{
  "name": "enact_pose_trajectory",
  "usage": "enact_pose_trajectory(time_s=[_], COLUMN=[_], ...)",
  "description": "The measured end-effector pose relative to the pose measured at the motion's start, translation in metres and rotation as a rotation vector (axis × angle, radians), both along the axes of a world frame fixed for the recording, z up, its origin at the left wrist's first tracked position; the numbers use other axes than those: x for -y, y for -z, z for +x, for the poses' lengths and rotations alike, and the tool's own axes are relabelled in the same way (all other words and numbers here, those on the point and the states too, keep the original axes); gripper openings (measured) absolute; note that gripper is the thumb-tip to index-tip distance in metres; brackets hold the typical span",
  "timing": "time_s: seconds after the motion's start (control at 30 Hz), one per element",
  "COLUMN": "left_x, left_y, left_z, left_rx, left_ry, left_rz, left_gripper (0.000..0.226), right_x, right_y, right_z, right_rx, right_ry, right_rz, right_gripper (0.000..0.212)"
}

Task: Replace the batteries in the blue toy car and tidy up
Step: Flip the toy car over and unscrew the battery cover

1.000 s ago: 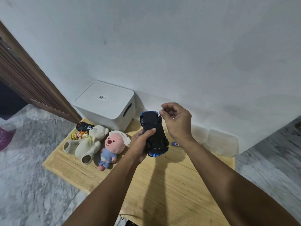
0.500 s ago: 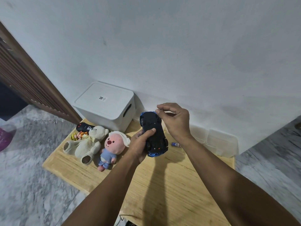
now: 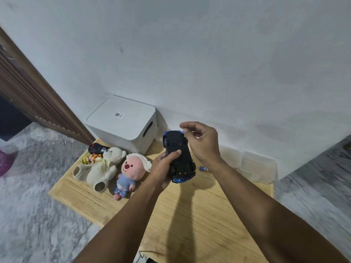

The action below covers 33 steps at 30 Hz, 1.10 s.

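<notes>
Soft, even indoor light, medium bright, no glare. Long dark shadow of arms falls on wooden counter [image 3: 199,215], toward camera. Faint shadow on wall [image 3: 209,54] at right. Wide-angle distortion: wall base and floor [image 3: 28,205] bend at edges. Right hand [image 3: 204,143] fingertips slightly blurred; centre sharp.

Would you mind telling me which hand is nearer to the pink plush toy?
Left. The left hand, gripping the toy car, sits just right of the pink plush toy; the right hand is beyond the car.
</notes>
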<state>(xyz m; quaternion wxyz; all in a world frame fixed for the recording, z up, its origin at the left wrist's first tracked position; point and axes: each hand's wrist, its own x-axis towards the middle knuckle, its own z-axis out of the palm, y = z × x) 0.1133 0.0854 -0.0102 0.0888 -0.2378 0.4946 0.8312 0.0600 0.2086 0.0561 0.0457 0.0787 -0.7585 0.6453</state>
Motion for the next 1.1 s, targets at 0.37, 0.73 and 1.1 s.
enact_pose_trajectory(time_s=[0.37,0.73,1.1], left_x=[0.0022,0.0015,0.0024], left_y=[-0.0013,0.0032,-0.0022], left_z=[0.0020,0.0027,0.0030], left_rx=[0.017,0.018,0.008], left_ry=[-0.001,0.021,0.015], left_rz=[0.000,-0.014,0.001], left_gripper=[0.034,0.045,0.035], right_x=[-0.0036,-0.0005,0.0000], right_y=[0.0020,0.0013,-0.0007], right_z=[-0.0081,-0.0074,-0.0081], right_rx=[0.005,-0.010,0.004], right_ry=[-0.029,0.017,0.009], right_rz=[-0.002,0.001,-0.063], right_gripper=[0.027,0.016,0.025])
